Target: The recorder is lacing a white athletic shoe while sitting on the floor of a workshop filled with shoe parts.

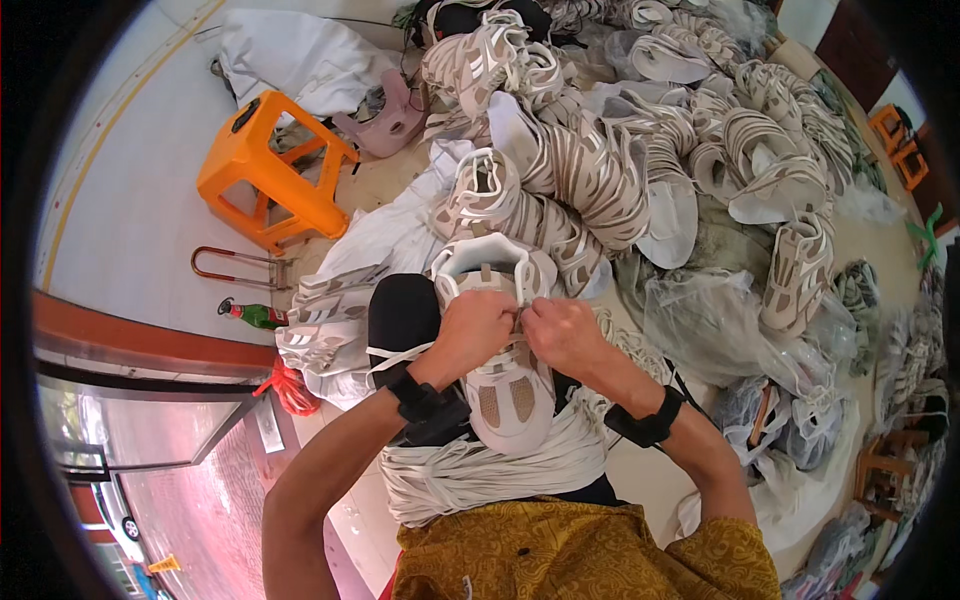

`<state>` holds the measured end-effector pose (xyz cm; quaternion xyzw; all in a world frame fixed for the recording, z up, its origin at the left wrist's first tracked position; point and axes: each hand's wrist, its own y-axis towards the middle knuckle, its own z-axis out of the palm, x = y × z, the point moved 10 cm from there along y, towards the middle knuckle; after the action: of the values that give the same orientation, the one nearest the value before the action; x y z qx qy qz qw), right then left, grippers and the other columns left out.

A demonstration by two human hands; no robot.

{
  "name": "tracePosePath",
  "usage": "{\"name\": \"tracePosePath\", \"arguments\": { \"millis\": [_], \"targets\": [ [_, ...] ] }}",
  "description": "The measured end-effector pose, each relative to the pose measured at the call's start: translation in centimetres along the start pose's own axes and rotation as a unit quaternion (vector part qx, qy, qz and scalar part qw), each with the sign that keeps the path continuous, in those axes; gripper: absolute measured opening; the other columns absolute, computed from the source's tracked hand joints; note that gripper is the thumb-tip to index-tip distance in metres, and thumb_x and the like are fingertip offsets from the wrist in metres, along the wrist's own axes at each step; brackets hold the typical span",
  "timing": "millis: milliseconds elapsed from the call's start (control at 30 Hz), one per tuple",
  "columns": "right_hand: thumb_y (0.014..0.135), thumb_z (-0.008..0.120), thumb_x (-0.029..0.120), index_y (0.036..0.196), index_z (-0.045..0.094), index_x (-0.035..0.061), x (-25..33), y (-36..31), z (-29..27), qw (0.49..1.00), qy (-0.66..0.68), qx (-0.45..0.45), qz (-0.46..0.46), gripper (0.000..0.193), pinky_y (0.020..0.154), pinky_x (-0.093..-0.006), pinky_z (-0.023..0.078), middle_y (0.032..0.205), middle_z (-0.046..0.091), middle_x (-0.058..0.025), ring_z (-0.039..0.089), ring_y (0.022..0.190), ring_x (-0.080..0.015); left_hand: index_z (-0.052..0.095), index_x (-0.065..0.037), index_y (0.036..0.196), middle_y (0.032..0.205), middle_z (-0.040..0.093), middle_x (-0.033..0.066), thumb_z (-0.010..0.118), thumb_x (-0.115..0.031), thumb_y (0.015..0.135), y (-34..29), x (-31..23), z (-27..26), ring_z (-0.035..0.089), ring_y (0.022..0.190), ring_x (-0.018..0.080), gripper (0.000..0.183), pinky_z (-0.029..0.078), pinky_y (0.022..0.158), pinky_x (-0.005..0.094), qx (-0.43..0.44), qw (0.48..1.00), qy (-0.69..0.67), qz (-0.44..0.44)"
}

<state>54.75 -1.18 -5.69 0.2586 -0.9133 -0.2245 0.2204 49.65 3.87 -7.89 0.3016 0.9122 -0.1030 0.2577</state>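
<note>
Mustard shirt [530, 550] below; left hand [478, 328] and right hand [567, 336] pinch closed on the shoe [512, 405], seemingly lacing; next wants a pull.

The matt shoe [512, 383] has rough mesh patches [522, 399].

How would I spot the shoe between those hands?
From the mustard clothing at the bottom, go up to the bundled white laces. Just above sits a beige shoe, toe toward the wearer: the only one with the left hand and right hand at it.
</note>
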Motion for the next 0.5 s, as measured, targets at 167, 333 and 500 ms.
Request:
{"name": "tracePosePath", "arguments": {
  "millis": [167,333,500],
  "targets": [
    [0.064,0.061,0.01,0.063,0.053,0.006,-2.5,-1.5,0.8,0.994,0.101,0.036,0.031,0.009,0.051,-0.0332,0.045,0.069,0.055,-0.006,0.055,0.058,-0.022,0.063,-0.005,0.071,0.069,0.058,0.0166,0.051,-0.01,0.066,0.6,-0.4,0.9,0.057,0.068,0.0348,0.014,0.044,0.061,0.0436,0.042,0.998,0.023,0.029],
    [0.064,0.062,0.011,0.073,0.058,0.0054,-4.1,-0.4,1.3,0.976,0.171,0.056,0.126,0.011,0.056,-0.0331,0.045,0.074,0.057,-0.0086,0.056,0.062,-0.0246,0.062,-0.004,0.067,0.068,0.058,0.0174,0.051,-0.009,0.064,1.3,0.0,2.2,0.057,0.066,0.0347,0.012,0.044,0.06,0.0443,0.102,0.993,0.043,0.032],
    [0.065,0.061,0.01,0.09,0.059,0.006,-3.8,1.6,-0.1,0.95,0.282,0.02,0.135,0.026,0.06,-0.0338,0.045,0.075,0.056,-0.0118,0.056,0.066,-0.0259,0.059,0.002,0.066,0.064,0.055,0.0216,0.051,-0.009,0.065,0.3,-0.3,1.0,0.056,0.063,0.0362,0.014,0.043,0.056,0.0434,0.111,0.985,0.098,0.086]
  ]
}}
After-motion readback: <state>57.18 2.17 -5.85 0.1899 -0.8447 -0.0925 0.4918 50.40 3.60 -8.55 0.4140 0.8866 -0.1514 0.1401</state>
